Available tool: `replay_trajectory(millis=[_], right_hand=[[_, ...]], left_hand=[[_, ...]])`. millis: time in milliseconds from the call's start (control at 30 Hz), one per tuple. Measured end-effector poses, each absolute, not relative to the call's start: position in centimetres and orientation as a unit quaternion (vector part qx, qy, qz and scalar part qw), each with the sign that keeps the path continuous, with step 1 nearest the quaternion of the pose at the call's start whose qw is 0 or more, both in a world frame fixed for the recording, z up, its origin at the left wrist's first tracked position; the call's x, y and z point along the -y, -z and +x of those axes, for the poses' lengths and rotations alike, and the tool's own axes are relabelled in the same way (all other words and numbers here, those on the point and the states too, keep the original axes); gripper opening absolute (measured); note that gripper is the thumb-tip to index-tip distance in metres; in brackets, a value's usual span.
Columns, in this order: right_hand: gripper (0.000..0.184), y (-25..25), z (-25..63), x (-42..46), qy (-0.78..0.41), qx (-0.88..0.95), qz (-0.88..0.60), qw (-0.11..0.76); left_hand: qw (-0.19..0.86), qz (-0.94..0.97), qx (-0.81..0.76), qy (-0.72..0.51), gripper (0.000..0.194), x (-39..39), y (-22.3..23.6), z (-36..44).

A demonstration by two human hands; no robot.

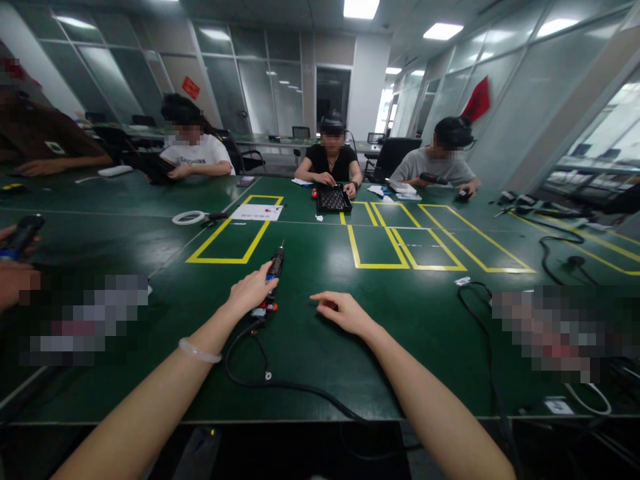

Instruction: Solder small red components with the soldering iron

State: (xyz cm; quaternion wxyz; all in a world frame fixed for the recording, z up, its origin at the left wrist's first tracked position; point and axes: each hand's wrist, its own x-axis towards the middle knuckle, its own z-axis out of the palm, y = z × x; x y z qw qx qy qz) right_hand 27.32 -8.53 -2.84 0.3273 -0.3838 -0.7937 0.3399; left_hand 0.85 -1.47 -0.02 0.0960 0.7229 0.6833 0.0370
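My left hand (pixel 251 291) rests on the green table (pixel 310 347) with its fingers curled around a black electric screwdriver (pixel 275 263), whose tip points away from me. A small red and blue part (pixel 265 308) lies under the hand, and the tool's black cable (pixel 280 381) trails back toward the table's near edge. A pale bangle (pixel 199 351) circles my left wrist. My right hand (pixel 344 311) lies on the table to the right of the tool, fingers loosely curled inward, holding nothing I can make out.
Yellow taped rectangles (pixel 235 240) mark the table's middle. A black tray (pixel 333 199) sits before a person across the table. A white ring (pixel 189 217), paper sheet (pixel 257 212) and cables (pixel 480 333) lie around. Other people sit along the far and left sides.
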Motion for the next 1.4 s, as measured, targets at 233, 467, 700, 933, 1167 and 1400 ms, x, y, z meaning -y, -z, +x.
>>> replay_trajectory(millis=[233, 467, 700, 933, 1167, 1400], right_hand=[[0.028, 2.9, 27.3, 8.4, -0.309, 0.809, -0.392, 0.311], [0.026, 3.0, 27.2, 8.3, -0.303, 0.815, -0.389, 0.304], [0.025, 3.2, 27.3, 8.2, -0.301, 0.816, -0.39, 0.303], [0.024, 3.2, 27.1, 8.3, -0.304, 0.811, -0.393, 0.309], [0.023, 3.1, 27.1, 8.3, -0.322, 0.805, -0.39, 0.31], [0.023, 3.4, 27.2, 8.1, -0.393, 0.753, -0.405, 0.337]], left_hand=[[0.059, 0.682, -0.729, -0.016, 0.062, -2.0, -0.2, -7.7], [0.03, 0.667, -0.744, 0.021, 0.061, -4.2, -1.2, -12.4], [-0.1, 0.753, -0.65, -0.015, 0.048, -1.9, -2.3, -12.0], [-0.036, 0.84, -0.541, -0.014, 0.042, 0.2, -1.4, -11.6], [-0.025, 0.827, -0.562, -0.002, 0.033, 0.8, -0.8, -7.4], [0.241, 0.825, -0.451, -0.241, 0.023, 3.3, -1.5, 4.8]])
